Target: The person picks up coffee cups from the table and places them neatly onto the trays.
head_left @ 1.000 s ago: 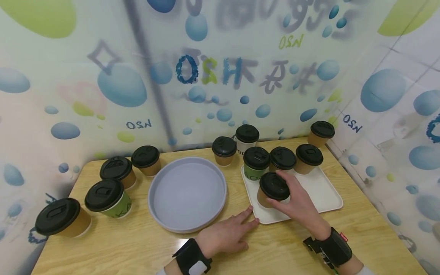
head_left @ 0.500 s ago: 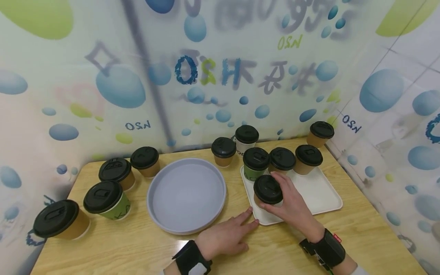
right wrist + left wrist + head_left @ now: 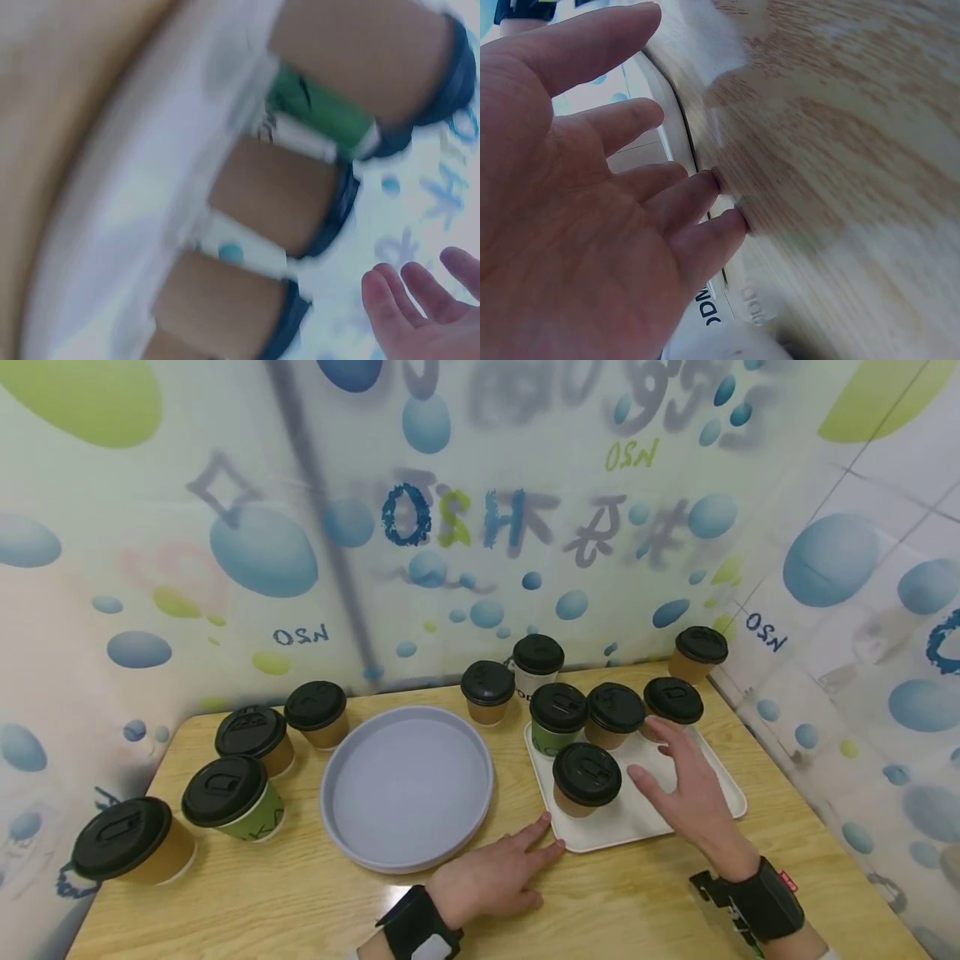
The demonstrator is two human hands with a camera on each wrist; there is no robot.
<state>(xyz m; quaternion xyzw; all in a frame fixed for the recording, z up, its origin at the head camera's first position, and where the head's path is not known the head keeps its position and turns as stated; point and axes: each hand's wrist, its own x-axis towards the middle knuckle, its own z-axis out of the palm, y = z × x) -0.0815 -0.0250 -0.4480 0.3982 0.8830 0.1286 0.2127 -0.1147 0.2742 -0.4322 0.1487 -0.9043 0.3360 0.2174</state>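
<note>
On the white tray (image 3: 637, 827) several lidded paper cups stand upright: a brown cup (image 3: 587, 781) at the near left corner, a green cup (image 3: 557, 720) behind it, and two more brown ones, the middle cup (image 3: 615, 714) and the right cup (image 3: 673, 700). My right hand (image 3: 690, 793) hovers over the tray, right of the near brown cup, fingers spread and holding nothing. In the right wrist view that hand (image 3: 427, 315) is apart from the cups. My left hand (image 3: 491, 872) lies with straight fingers, their tips touching the tray's near left corner.
A round grey-lilac plate (image 3: 408, 785) sits left of the tray. Brown and green lidded cups stand at the table's left, among them a green cup (image 3: 234, 797). Behind the tray are a white cup (image 3: 537, 664), a small brown cup (image 3: 487, 692) and a far-right brown cup (image 3: 697, 653).
My right hand set the brown cup slightly left on the tray, behind the left fingertips, then let go and moved right. The left hand stayed in place.
</note>
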